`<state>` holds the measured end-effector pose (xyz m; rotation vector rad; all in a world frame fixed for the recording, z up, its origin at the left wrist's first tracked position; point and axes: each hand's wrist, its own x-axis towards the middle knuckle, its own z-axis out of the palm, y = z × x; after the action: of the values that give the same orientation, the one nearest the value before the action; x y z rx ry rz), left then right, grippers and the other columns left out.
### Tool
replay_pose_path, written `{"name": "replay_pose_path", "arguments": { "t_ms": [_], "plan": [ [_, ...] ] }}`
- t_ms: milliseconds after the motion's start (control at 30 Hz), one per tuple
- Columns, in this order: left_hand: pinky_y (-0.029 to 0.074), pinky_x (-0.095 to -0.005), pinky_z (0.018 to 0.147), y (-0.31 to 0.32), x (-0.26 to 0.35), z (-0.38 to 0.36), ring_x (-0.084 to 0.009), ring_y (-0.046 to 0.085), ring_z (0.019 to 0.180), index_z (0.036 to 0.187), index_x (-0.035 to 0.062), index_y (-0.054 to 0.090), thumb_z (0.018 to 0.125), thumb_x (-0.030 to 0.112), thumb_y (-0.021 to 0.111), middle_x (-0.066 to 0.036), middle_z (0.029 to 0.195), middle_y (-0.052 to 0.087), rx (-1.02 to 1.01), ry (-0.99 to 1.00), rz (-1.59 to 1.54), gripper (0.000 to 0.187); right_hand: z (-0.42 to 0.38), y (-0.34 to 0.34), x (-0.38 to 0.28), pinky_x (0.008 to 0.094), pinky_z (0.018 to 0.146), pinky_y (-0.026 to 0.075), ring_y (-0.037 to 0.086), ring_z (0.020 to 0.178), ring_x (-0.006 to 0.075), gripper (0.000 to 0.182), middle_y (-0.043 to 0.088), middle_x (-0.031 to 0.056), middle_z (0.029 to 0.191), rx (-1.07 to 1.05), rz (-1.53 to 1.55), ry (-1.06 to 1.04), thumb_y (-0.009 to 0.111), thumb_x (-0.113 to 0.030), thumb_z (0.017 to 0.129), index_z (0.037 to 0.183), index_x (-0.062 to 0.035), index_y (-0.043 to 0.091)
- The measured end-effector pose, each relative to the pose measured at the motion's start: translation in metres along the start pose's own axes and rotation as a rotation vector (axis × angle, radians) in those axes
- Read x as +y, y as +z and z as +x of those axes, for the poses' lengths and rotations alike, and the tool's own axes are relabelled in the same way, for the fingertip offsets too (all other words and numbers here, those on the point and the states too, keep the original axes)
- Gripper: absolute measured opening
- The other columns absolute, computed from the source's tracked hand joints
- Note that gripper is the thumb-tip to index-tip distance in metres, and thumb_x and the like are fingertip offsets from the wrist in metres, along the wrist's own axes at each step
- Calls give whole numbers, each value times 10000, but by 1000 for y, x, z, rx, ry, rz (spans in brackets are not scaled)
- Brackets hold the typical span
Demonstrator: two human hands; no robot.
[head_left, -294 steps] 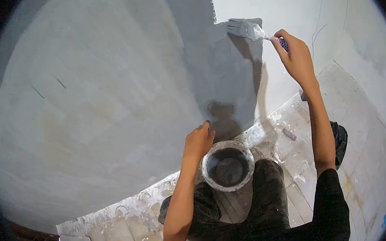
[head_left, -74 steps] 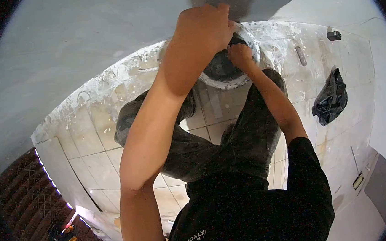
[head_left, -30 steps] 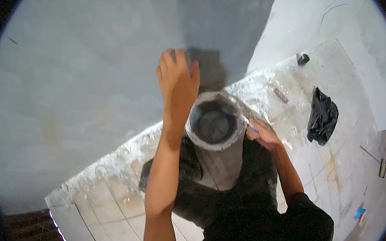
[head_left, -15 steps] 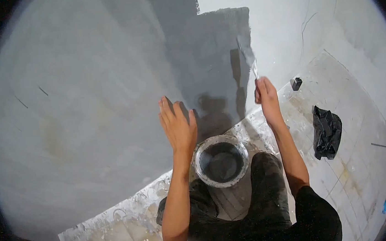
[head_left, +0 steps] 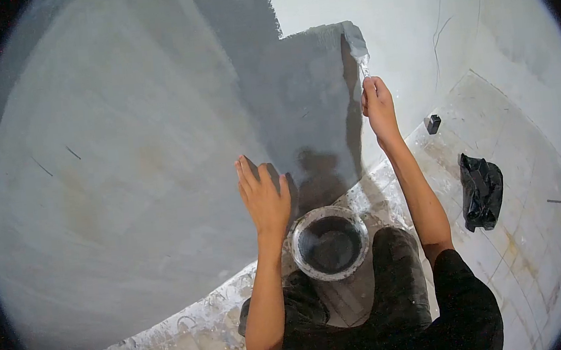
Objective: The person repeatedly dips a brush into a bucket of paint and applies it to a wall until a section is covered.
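Knees [head_left: 395,265] in dark trousers sit nearest, at six o'clock, bracketing a paint bucket [head_left: 330,242] on the spattered tile floor [head_left: 500,249]. Just beyond it, at nine o'clock of the bucket, the left hand [head_left: 264,196] lies open, fingers spread flat on the wall [head_left: 125,155], holding nothing. Farther up, at one o'clock, the right hand [head_left: 377,103] is closed round the handle of a brush [head_left: 356,45], bristles on the edge of the dark wet patch [head_left: 307,99]. A good stroke here likely means light, even pressure, overlapping the wet edge, and keeping the bracing palm clear of fresh paint. A black bag [head_left: 480,189] and a small dark block [head_left: 432,124] lie at three o'clock.
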<state>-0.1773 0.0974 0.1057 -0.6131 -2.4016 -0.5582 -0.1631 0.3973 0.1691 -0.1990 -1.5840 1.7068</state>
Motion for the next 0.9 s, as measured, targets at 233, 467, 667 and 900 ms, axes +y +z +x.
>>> {"name": "replay_pose_path", "arguments": {
  "t_ms": [233,467,667,900],
  "plan": [
    [289,-608,1250,-1,-4,-1,-502,263,1586,1313,15,594,983,230,716,-324,1687,280,-14,17,8,412,14,7,2,252,558,328,382,615,49,317,420,-66,706,49,-30,-6,487,-372,1160,1032,-91,560],
    [287,-619,1235,-3,-2,-3,-504,256,1586,1290,-10,596,990,240,695,-346,1694,265,-19,23,11,403,34,16,24,275,567,384,455,619,65,341,488,-43,718,130,-187,-115,530,-385,1143,1052,-62,586],
    [287,-619,1238,-2,-1,-2,-506,245,1590,1289,-11,603,991,244,695,-346,1696,258,-17,23,-7,403,-8,27,21,341,653,466,580,697,143,383,622,76,772,99,-271,-173,553,-372,1127,1154,4,620],
    [285,-615,1251,-2,-5,-3,-524,264,1577,1290,13,610,971,226,729,-334,1686,278,-6,31,4,402,18,24,5,351,653,477,591,701,148,369,625,73,767,173,-122,-50,540,-363,1134,1135,-3,620]
  ]
}}
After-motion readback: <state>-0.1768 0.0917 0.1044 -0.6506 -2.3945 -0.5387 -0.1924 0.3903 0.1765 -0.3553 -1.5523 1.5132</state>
